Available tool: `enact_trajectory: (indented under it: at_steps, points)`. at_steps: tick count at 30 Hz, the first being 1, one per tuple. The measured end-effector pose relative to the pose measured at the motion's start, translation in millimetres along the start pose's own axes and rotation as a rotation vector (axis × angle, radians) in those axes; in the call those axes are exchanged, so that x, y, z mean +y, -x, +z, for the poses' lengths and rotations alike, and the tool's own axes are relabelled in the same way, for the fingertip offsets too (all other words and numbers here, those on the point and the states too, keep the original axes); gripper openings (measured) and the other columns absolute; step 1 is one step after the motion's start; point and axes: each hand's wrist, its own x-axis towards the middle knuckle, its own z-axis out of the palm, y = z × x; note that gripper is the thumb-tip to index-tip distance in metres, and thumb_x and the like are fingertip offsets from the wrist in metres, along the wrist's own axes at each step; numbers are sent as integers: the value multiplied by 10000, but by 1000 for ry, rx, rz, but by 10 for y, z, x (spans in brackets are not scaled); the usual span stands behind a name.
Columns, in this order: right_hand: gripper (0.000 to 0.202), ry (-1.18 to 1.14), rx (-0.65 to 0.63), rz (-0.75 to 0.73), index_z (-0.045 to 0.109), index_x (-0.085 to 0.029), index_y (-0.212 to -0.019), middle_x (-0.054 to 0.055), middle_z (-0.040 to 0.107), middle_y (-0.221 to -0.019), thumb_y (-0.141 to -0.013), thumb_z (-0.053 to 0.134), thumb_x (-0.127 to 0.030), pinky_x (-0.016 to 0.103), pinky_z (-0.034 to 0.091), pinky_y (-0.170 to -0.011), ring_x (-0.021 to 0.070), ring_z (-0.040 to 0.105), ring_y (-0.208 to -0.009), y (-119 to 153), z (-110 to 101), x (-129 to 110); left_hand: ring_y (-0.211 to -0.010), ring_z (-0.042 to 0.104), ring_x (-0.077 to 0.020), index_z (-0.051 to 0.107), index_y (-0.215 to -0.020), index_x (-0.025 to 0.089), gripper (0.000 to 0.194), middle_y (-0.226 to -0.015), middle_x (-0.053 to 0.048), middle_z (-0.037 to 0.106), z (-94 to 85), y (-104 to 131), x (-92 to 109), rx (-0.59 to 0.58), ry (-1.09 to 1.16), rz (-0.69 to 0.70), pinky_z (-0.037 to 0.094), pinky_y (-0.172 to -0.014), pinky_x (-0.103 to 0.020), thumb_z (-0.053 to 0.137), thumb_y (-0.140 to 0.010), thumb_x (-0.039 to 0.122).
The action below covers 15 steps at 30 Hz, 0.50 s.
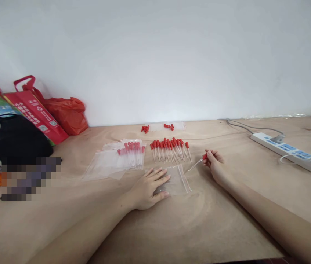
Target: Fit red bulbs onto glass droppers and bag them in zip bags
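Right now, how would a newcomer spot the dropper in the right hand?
On the wooden table, find the row of red-bulbed droppers. Right of it, the right hand grips one dropper by its red bulb, tip pointing left. Only this one is held.

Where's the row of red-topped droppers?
In the head view, the dropper row lies near centre, beyond the left hand, right of the overlapping clear bags.

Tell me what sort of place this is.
Probably an ordinary room used as a makeshift workspace, rather than a proper laboratory: a red shopping bag and a power strip share the wooden table with a row of droppers.
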Motion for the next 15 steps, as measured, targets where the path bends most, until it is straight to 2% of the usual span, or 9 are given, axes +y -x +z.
enact_trajectory:
  at_steps: [10,15]
  points:
    - [429,80,-107,26,476,-202,-822,-29,521,-629,-608,608,-549,231,433,-468,88,494,-501,123,119,-5,-1304,153,-221,285,-1320,268,544,-1412,-28,205,14,-13,-24,27,24,21,127,-1063,-439,323,-847,534]
    - [433,45,-209,131,472,-198,-836,-22,548,-663,-596,642,-515,266,480,-549,104,551,-550,280,184,-52,-1301,164,-221,258,-1330,270,550,-1410,-25,215,13,-6,-15,36,37,24,130,-1064,-436,329,-849,527]
